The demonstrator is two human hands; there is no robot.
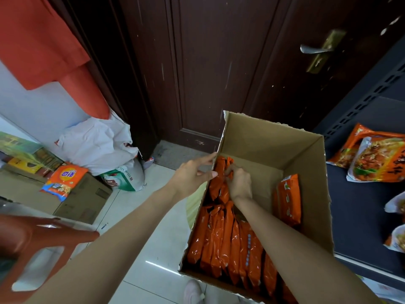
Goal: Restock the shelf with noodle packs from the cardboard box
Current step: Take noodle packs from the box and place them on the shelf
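Head view: right grip (pixel 237 183) pinches noodle packs (pixel 221 178).

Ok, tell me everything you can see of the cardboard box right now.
The cardboard box is plain brown, open-topped, its top edges ragged where the flaps look torn away. It stands beside the dark shelf. Orange noodle packs stand on edge along its left side; the far right floor is bare. The left hand touches the left wall's rim; the right hand grips packs inside.
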